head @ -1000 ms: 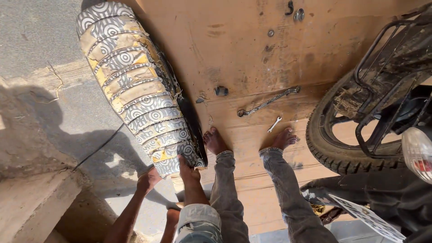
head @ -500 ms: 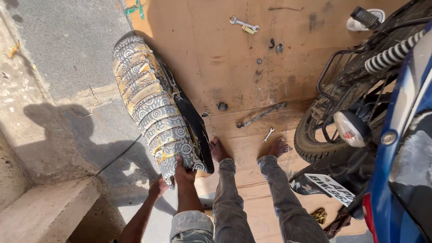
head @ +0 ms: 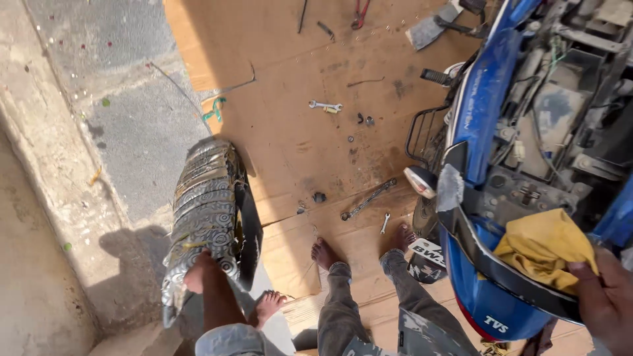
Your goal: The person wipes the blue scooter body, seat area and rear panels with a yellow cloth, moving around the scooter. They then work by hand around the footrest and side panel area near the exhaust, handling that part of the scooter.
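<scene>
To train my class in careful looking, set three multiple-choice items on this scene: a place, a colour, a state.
1. Where does the long grey metal spanner lie? A on the brown cardboard sheet; B on the motorbike; C on a wall shelf.
2. What colour is the motorbike's bodywork? A red; B blue; C green.
3. The black motorbike seat with patterned silver cover is: A fitted on the bike; B off the bike, under the left hand; C hanging overhead.
Answers: 1 A, it lies flat on the cardboard; 2 B, its panels are blue; 3 B, it sits on the ground apart from the bike.
</scene>
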